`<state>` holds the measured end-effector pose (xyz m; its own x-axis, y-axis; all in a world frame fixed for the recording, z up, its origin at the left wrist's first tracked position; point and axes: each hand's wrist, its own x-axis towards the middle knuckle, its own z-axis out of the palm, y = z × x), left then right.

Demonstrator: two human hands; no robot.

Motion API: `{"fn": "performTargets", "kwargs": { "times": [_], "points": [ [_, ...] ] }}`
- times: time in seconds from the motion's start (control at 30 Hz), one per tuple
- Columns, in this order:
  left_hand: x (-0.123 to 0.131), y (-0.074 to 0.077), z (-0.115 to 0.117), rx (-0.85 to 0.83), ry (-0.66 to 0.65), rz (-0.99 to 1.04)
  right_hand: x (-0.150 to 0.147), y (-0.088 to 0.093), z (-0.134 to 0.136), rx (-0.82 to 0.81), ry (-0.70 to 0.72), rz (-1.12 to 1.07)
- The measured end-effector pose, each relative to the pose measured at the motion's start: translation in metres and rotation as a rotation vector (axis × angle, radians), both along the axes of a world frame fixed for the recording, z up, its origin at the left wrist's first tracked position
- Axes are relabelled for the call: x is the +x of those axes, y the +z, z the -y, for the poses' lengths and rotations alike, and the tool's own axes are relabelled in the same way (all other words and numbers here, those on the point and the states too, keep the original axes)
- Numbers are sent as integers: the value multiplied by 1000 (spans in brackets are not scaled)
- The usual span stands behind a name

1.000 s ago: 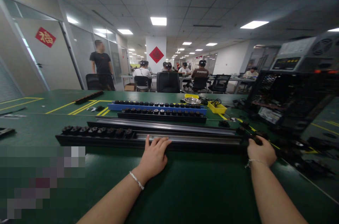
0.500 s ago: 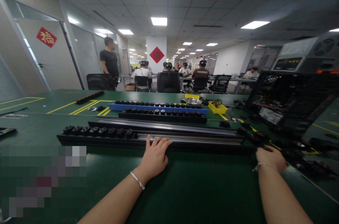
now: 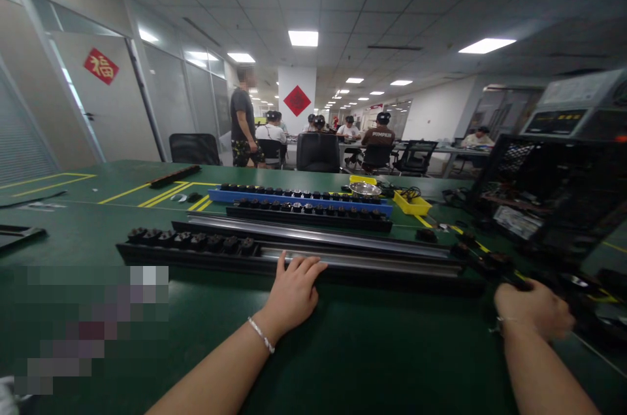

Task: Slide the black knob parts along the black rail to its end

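Note:
My left hand [image 3: 295, 287] lies with spread fingers across the near edge of a long black rail [image 3: 362, 263]. A row of several black socket modules [image 3: 196, 242] fills the left part of this rail; a bare metallic channel shows along its right part. Beyond the rail's right end, my right hand [image 3: 533, 312] is closed, back towards me. Its fingertips are hidden, and a dark shape shows by its thumb, too unclear to name. Loose black parts [image 3: 499, 260] lie near that hand. Just behind the first rail is a second black rail [image 3: 313, 233] with a bare channel.
Farther back are a blue rail [image 3: 304, 200] and a black rail [image 3: 343, 220] with modules. A metal bowl [image 3: 365, 189] and a yellow bin [image 3: 411, 202] stand behind. An open black computer case [image 3: 514, 186] stands at right. People sit beyond; one person [image 3: 243, 117] stands.
My right hand has moved right, away from the rail's end. My left hand stays on the rail. The standing person in the background has moved right, and the view has shifted slightly.

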<state>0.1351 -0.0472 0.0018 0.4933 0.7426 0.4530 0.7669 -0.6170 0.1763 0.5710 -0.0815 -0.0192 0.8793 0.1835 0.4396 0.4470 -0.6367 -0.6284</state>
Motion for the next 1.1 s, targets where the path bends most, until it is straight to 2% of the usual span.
{"fn": "performTargets", "kwargs": {
  "times": [0.07,0.17,0.27,0.33,0.4,0.47,0.6,0.67,0.8,0.93,1.1],
  "points": [
    [0,0,-1,1,-1,8,-17,11,-4,85,66,48],
    [-1,-2,-2,8,-5,25,-50,23,-15,73,356,245],
    [-3,-4,-3,21,-15,34,-83,22,-27,-77,653,367],
    [-5,-3,-6,33,-12,36,-98,19,-31,-260,740,383],
    [-13,2,-12,60,36,40,-106,17,-32,-376,751,371],
    [-27,9,-22,124,166,41,-108,18,-31,-426,735,352],
    [-72,19,-45,221,572,58,-107,21,-30,-458,714,324],
    [-93,17,-52,167,682,47,-109,22,-30,-455,692,314],
    [-109,9,-55,34,659,25,-114,20,-29,-441,631,277],
    [-105,4,-54,47,704,12,-116,18,-28,-417,583,318],
    [-102,2,-55,80,719,-26,-116,17,-29,-406,587,338]
  ]
}}
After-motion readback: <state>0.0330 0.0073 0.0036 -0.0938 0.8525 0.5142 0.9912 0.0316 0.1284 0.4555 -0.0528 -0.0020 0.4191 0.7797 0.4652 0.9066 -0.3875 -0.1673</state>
